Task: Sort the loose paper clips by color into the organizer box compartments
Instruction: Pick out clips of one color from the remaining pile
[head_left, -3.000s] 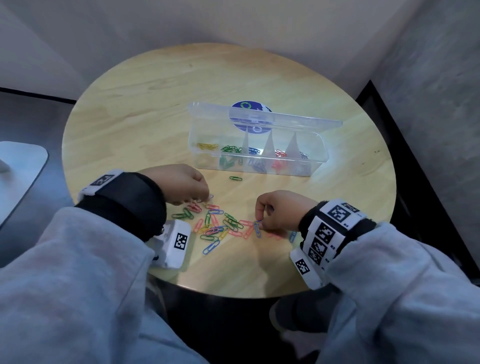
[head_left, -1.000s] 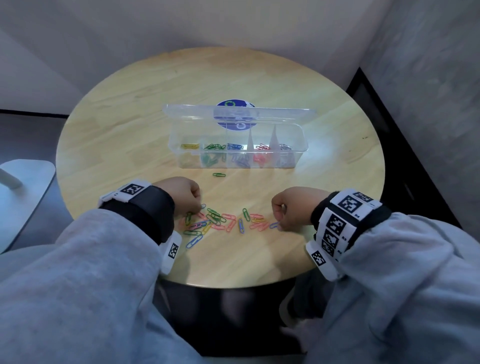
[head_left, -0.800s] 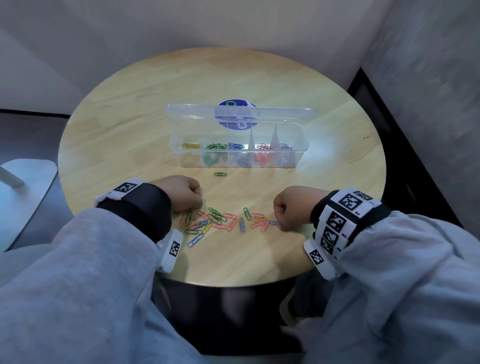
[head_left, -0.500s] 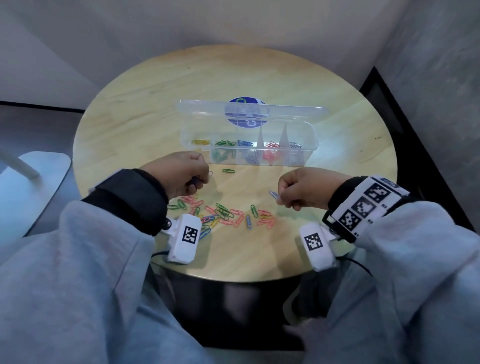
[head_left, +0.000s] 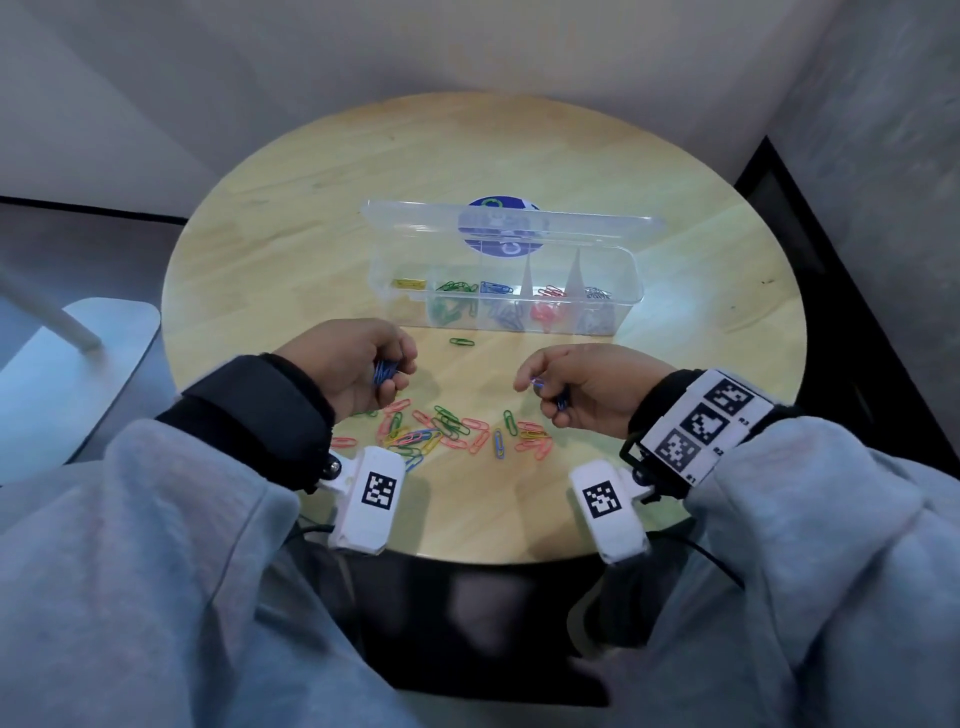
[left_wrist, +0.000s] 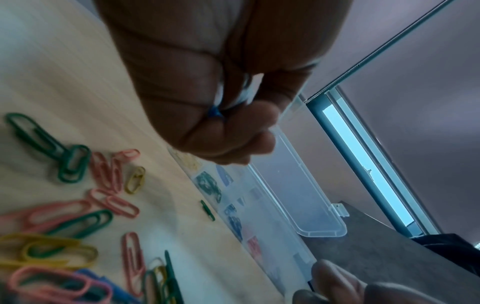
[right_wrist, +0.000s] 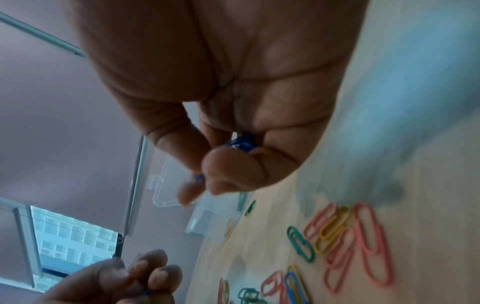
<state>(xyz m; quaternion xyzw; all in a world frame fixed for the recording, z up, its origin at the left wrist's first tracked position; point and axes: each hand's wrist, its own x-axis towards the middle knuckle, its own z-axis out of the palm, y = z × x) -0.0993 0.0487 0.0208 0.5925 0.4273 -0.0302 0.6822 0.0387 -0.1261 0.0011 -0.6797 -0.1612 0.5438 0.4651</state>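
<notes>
Both hands are raised off the round wooden worktop (head_left: 311, 218), where a second ago they rested as fists on the surface at either end of the loose paper clips (head_left: 447, 428). The left hand (head_left: 358, 364) is curled around a small bunch of blue clips (head_left: 385, 371), held above the left end of the pile. The right hand (head_left: 582, 389) has its fingers closed on blue clips (head_left: 562, 401), with one further clip (head_left: 538, 384) pinched at the fingertips; half a second ago only a single clip showed there. The wrist-mounted cameras now face the head view from beneath both wrists. The remaining pink, green, yellow and blue clips lie scattered on the near part of the worktop between and below the hands. A single green clip (head_left: 461, 341) lies apart, just before the clear organizer box (head_left: 631, 291), unchanged in position. The box stands at mid-worktop with its lid (head_left: 415, 218) open rearward; its compartments hold, left to right, yellow, green, blue, red and silver-looking clips. Neither hand touches the box.
</notes>
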